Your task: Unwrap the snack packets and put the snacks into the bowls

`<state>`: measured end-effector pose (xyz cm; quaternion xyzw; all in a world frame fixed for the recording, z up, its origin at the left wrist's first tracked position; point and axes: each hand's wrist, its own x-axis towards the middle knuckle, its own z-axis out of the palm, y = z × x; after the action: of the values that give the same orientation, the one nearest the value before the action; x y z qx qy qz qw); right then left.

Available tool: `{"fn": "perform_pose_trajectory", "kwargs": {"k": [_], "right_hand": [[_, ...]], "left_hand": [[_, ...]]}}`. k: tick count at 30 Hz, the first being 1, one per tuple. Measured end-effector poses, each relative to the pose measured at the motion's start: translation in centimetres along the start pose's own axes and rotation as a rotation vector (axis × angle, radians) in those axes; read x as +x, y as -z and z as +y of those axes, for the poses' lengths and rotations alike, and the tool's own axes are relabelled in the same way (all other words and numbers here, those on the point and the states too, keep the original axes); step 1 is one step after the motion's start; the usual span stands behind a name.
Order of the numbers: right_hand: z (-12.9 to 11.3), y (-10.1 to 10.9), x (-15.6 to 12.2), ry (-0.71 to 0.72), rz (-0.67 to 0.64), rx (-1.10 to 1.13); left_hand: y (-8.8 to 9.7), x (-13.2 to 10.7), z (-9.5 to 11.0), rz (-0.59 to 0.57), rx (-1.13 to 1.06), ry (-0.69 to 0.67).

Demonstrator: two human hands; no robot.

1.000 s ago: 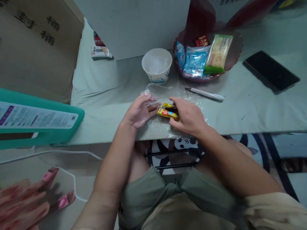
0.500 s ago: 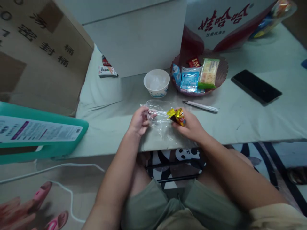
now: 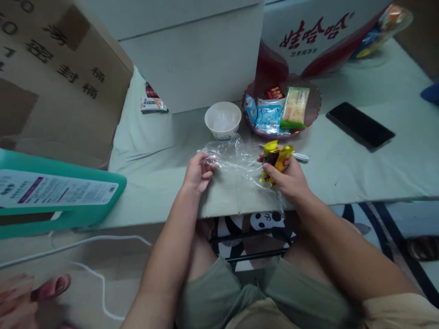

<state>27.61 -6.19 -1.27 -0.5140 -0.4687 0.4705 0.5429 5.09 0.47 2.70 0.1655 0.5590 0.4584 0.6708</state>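
My left hand (image 3: 198, 173) is closed on the edge of a clear plastic bag (image 3: 236, 160), pinching it between thumb and fingers. The bag stretches crumpled over the cloth towards my right hand (image 3: 290, 176). Shiny yellow snack packets (image 3: 284, 157), with a dark brown part between the yellow pieces, are gripped in that hand; how many there are I cannot tell. Just beyond the bag stands a white paper bowl (image 3: 222, 119) with something pale inside. A white pen (image 3: 301, 157) lies partly hidden behind the right hand.
A glass dish (image 3: 313, 103) of wrapped snacks sits beyond my right hand, with a black phone (image 3: 360, 125) to its right. White boxes (image 3: 202, 64) line the back. On the left are a cardboard carton (image 3: 78, 114) and a green jug (image 3: 103, 180). A person's foot shows at lower left.
My right hand has moved right and turned, bringing more of the yellow packets into sight and covering much of the pen. The bag is spread wider between the hands. My left hand has barely moved.
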Motion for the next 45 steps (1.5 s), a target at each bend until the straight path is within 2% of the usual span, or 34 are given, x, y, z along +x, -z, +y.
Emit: {"fn": "perform_pose_trajectory", "kwargs": {"k": [2, 4, 7, 9, 11, 13, 14, 16, 19, 21, 23, 26, 27, 28, 30, 32, 34, 37, 40, 43, 45], "right_hand": [[-1.7, 0.7, -0.2, 0.068, 0.05, -0.021], [-4.0, 1.5, 0.8, 0.168, 0.1, -0.161], [-7.4, 2.8, 5.9, 0.33, 0.191, -0.605], [-9.1, 3.2, 10.6, 0.34, 0.183, -0.875], [-10.2, 3.2, 14.3, 0.339, 0.16, -1.021], [-10.6, 2.9, 15.3, 0.409, 0.122, -1.072], [-10.5, 2.5, 14.5, 0.448, 0.102, -1.071], [-9.7, 1.7, 11.0, 0.513, 0.032, -1.003], [-6.9, 0.2, 4.0, 0.51, -0.218, -0.774], [-4.4, -0.7, 0.7, 0.477, -0.346, -0.715], [-2.1, -1.3, -1.0, 0.459, -0.468, -0.743], [-0.1, -1.6, -1.4, 0.454, -0.551, -0.788], [0.1, -1.5, -1.3, 0.454, -0.549, -0.783], [0.2, -1.5, -1.1, 0.455, -0.544, -0.773], [0.1, -1.4, -0.8, 0.472, -0.548, -0.756], [-0.1, -1.1, -0.6, 0.488, -0.556, -0.764], [-0.4, -0.4, -0.4, 0.487, -0.547, -0.779], [-1.2, 1.1, -0.6, 0.47, -0.591, -0.812], [-1.8, 2.7, -1.5, 0.409, -0.732, -0.947], [-1.6, 3.3, -2.4, 0.331, -0.779, -1.084], [-1.2, 3.3, -2.6, 0.336, -0.769, -1.083]], "left_hand": [[0.2, 0.2, -0.2, -0.011, 0.005, -0.017], [0.3, 0.5, -0.5, -0.045, 0.015, -0.035], [0.2, 0.9, -1.0, -0.117, 0.043, -0.056], [-0.1, 1.1, -1.1, -0.147, 0.061, -0.068], [-0.4, 1.1, -1.1, -0.152, 0.081, -0.069], [-0.6, 1.1, -0.9, -0.15, 0.097, -0.07], [-0.7, 1.1, -0.8, -0.15, 0.106, -0.075], [-0.7, 1.0, -0.7, -0.152, 0.126, -0.108], [-0.2, 1.3, -0.6, -0.142, 0.225, -0.189], [0.6, 1.7, -0.7, -0.088, 0.358, -0.256], [1.8, 2.0, -1.1, 0.014, 0.517, -0.368], [3.8, 1.6, -1.6, 0.146, 0.748, -0.709], [4.4, 1.1, -1.8, 0.123, 0.837, -0.847], [4.8, 0.5, -1.9, 0.048, 0.939, -0.969], [5.3, -0.8, -1.9, -0.2, 1.168, -1.094], [5.4, -1.8, -1.9, -0.396, 1.371, -1.049], [5.5, -2.0, -1.8, -0.419, 1.507, -0.932], [6.0, -1.1, -1.4, -0.315, 1.602, -0.805], [6.7, 0.2, -0.9, -0.179, 1.621, -0.785], [7.2, 0.6, -0.3, -0.025, 1.561, -0.856], [7.3, -0.1, -0.1, 0.065, 1.459, -0.971]]}}
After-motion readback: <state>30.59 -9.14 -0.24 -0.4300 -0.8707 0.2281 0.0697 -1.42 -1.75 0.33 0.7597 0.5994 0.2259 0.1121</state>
